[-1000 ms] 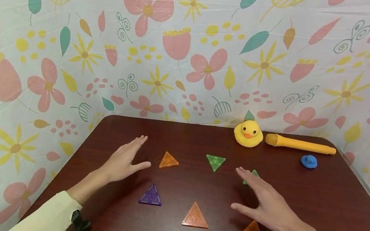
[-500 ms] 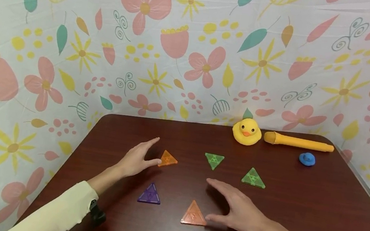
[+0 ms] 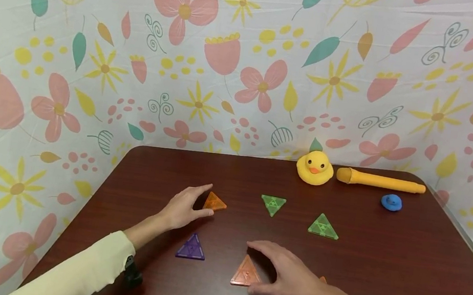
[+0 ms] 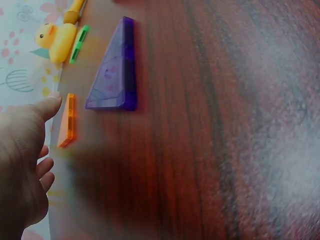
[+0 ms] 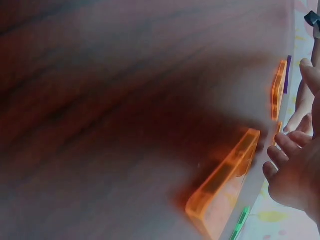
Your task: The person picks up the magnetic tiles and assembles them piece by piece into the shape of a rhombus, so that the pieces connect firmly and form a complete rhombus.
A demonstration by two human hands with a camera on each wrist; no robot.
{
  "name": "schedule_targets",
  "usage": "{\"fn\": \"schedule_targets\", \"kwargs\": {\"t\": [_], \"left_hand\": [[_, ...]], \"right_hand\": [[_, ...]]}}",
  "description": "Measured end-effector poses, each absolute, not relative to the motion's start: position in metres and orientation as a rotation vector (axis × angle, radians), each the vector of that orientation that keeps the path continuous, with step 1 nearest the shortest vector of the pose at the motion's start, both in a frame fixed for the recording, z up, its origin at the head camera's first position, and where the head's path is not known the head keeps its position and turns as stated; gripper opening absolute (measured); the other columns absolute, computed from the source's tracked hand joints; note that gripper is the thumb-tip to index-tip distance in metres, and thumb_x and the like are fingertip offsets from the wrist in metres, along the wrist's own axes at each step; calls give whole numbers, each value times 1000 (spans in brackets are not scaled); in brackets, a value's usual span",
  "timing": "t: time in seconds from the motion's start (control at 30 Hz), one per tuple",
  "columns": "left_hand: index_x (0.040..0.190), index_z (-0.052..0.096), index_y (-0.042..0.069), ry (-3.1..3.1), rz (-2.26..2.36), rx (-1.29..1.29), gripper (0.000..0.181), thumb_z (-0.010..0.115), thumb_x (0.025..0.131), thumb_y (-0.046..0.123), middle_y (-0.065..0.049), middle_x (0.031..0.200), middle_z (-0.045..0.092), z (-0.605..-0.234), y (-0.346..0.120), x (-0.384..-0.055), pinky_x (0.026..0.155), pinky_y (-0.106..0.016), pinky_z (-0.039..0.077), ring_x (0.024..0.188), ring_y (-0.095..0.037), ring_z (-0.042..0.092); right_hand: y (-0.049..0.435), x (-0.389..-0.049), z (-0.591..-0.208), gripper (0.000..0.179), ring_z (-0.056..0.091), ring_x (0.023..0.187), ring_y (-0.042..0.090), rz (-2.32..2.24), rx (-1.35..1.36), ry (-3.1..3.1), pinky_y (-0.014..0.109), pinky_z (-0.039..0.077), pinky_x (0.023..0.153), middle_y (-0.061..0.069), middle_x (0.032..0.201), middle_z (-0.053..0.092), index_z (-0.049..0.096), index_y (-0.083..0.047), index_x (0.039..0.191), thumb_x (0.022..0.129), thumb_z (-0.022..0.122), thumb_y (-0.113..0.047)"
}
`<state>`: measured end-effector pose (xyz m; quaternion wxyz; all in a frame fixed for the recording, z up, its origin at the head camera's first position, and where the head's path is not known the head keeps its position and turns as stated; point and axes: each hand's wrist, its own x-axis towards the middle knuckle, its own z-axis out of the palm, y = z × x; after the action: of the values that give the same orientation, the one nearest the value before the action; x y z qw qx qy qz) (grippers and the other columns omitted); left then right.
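My left hand (image 3: 182, 210) is spread over the table beside an orange triangular magnetic tile (image 3: 216, 203), its thumb and fingers on either side of the tile's left corner. Whether they touch it I cannot tell. A purple triangular tile (image 3: 191, 248) lies nearer, below that wrist. My right hand (image 3: 289, 276) hovers with thumb and fingers apart at the right side of a peach-orange triangular tile (image 3: 244, 275). Another orange tile (image 5: 225, 175) is mostly hidden under the right wrist in the head view; only its tip (image 3: 323, 279) shows there.
Two green triangular tiles, one at centre (image 3: 273, 204) and one further right (image 3: 323, 227), lie flat. At the back right are a yellow rubber duck (image 3: 315, 169), an orange-yellow stick (image 3: 383, 181) and a small blue toy (image 3: 391, 202). A flowered cloth (image 3: 246, 70) hangs behind the dark table (image 3: 163, 168).
My left hand has moved right to the orange tile. The right hand has come left and nearer, from beside the green tile to the peach-orange one. The tiles lie where they were.
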<state>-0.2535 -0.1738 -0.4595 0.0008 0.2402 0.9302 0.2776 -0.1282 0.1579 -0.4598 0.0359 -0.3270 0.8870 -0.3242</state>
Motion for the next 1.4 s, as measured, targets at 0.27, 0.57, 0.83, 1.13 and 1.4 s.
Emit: {"fn": "schedule_targets", "kwargs": {"t": [0.27,0.57,0.83,1.13,1.4], "left_hand": [[162,46,13,2940,825,728,76,79,98,39,-10,156,56,-464,-167,-251,114,-62,42,144,-36,48],[158,51,12,2991,799,738,71,78,99,39,-9,155,57,-470,-163,-253,111,-61,45,140,-36,52],[156,54,9,3025,789,773,67,79,99,35,-11,157,55,-474,-163,-254,112,-60,44,142,-35,50],[154,55,10,3039,774,771,64,78,100,34,-10,155,56,-477,-163,-255,112,-58,45,141,-34,51],[153,56,12,3046,761,753,61,77,100,34,-9,153,58,-475,-162,-255,112,-57,45,140,-33,52]], "right_hand": [[150,-124,-464,83,62,130,21,-972,-1087,2788,47,54,104,1,141,65,61,-5,145,84,89,-54],[147,-122,-465,77,63,128,24,-981,-1077,2800,48,55,102,3,140,66,63,-6,143,85,91,-47],[146,-122,-466,70,63,128,24,-989,-1067,2801,48,55,102,4,138,67,65,-8,142,85,93,-38],[146,-123,-467,66,63,128,24,-1014,-1072,2772,49,56,101,4,139,67,65,-9,142,87,92,-33],[146,-123,-467,65,64,128,24,-1024,-1064,2771,47,56,101,3,138,67,66,-8,142,87,92,-29]]}}
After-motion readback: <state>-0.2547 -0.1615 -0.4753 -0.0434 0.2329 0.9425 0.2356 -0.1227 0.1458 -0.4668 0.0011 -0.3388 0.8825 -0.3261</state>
